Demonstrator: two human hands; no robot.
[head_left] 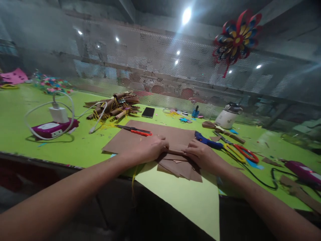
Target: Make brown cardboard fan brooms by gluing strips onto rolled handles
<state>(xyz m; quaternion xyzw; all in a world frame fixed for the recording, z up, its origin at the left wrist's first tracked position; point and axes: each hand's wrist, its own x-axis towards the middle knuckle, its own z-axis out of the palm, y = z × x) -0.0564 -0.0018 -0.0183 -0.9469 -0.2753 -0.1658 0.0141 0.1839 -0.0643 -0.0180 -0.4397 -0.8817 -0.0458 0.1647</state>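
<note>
Left hand (153, 148) and right hand (199, 151) grip folded paper (175, 152) mid-frame; blue glue gun (210, 142) right, green table (86, 152), perforated screen (155, 50) above.

Narrow brown paper strip (175, 152), rolled or folded, held crosswise between left hand (157, 146) and right hand (200, 151); brown paper pieces (182, 168) fanned just below hands.

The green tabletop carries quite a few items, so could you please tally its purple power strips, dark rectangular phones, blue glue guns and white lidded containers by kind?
Purple power strips: 2
Dark rectangular phone: 1
Blue glue gun: 1
White container with a dark lid: 1
Total: 5
</note>
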